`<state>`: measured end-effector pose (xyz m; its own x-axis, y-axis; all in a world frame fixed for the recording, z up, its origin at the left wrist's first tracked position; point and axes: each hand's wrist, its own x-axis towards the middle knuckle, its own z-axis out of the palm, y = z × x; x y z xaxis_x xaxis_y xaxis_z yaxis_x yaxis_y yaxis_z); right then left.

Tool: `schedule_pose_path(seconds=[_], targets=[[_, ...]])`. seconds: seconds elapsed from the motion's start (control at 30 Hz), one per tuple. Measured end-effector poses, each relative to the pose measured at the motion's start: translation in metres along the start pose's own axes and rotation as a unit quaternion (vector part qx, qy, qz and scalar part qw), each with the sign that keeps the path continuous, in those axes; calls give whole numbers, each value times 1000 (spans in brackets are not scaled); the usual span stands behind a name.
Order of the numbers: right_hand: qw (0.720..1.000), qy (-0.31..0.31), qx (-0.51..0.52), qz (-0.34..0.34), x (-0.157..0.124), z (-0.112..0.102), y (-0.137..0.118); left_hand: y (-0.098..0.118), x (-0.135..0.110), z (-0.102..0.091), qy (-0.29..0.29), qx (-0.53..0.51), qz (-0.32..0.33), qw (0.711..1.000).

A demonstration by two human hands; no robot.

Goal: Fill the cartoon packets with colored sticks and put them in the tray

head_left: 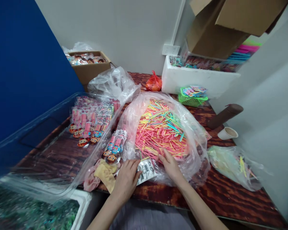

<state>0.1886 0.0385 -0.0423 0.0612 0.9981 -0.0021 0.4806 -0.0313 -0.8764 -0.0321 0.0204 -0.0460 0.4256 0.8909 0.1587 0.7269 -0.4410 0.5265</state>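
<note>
My left hand (126, 179) is closed on the edge of a small white packet (147, 170) with a barcode, low over the table's front edge. My right hand (170, 166) reaches to the near side of a heap of thin pink, yellow and blue sticks (160, 132), its fingers pinched around a few pink ones. The heap lies in a wide-open clear plastic bag (196, 156). Left of the bag are several filled packets (115, 143) with cartoon heads. Beside my left hand lie crumpled pink and yellow cloths (105, 172).
A clear plastic tray (52, 153) holds more filled packets (91, 119). Behind stand a cardboard box (93, 68), a red bag (154, 83), a white foam box (194, 78) and a green basket (192, 100). On the right are a brown flask (224, 116), a paper cup (227, 133) and a plastic bag (235, 164).
</note>
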Motion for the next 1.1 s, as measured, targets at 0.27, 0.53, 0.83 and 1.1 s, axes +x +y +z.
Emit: schedule_pose_path(seconds=[0.27,0.53,0.83,1.1], targets=[[945,78,306,80,-19,14,-2,3,4,-7,9,31,-4,999],[981,72,178,25,-37,17,11,0,7,-3,5,54,-29,998],[985,52,167,4,-42,21,13,10,11,-7,-2,65,-46,997],[984,68,163,14,-41,21,14,1,19,-10,25,-35,-107,993]])
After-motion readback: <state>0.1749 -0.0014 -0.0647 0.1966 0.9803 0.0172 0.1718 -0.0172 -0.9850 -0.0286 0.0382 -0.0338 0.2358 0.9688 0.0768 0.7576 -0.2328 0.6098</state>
